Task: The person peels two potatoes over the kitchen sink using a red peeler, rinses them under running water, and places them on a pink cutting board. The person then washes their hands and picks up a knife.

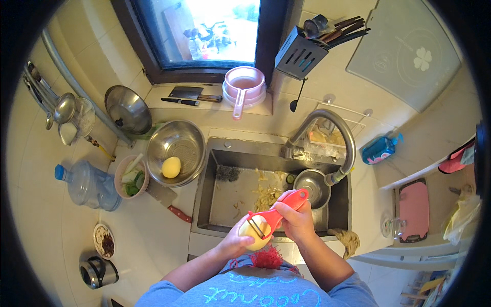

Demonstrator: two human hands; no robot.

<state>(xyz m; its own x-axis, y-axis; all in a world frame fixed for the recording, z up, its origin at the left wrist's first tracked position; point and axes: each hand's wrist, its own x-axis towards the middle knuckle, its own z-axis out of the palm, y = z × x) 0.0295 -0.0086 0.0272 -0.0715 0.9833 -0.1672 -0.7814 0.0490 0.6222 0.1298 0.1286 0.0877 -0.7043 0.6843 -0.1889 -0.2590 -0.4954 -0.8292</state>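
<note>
My left hand (234, 240) holds a pale peeled potato (254, 233) above the sink's front edge. A red Y-shaped peeler (277, 215) is in my right hand (298, 218), its twin metal blade lying against the potato. Below, in the steel sink (226, 199), are peelings (267, 196), a dark scouring pad (227, 173) and a small metal bowl (312, 188) under the curved faucet (343, 134). Another peeled potato (171, 167) rests in the large steel bowl (184, 134) left of the sink.
Left on the counter are a cleaver (165, 195), a pink basket of vegetables (131, 176) and a plastic water jug (92, 186). Two knives (187, 93) and pink dippers (245, 86) sit on the windowsill. A cloth (347, 241) lies at the sink's right front corner.
</note>
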